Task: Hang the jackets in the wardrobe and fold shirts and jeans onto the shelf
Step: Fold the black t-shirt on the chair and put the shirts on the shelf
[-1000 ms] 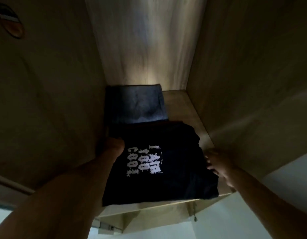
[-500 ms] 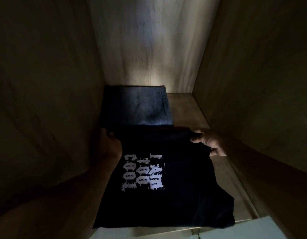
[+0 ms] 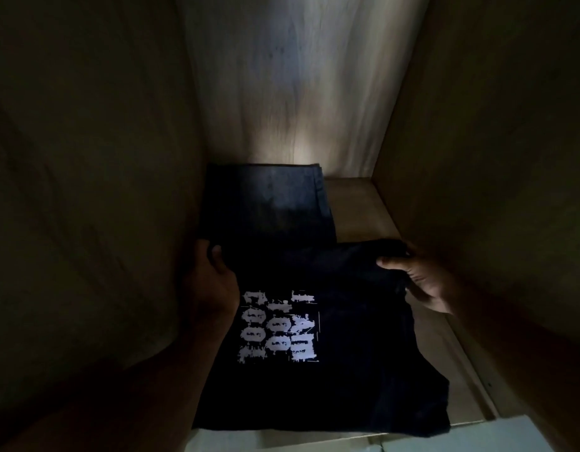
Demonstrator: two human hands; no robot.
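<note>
Black shirt (image 3: 331, 380), both hands' fingers (image 3: 391, 263) gripping corners

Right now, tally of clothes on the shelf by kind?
Shirts: 1, the black printed shirt, gripped at its far corners by the left hand and right hand.
Jeans: 1, the folded jeans behind it.
Total: 2
</note>
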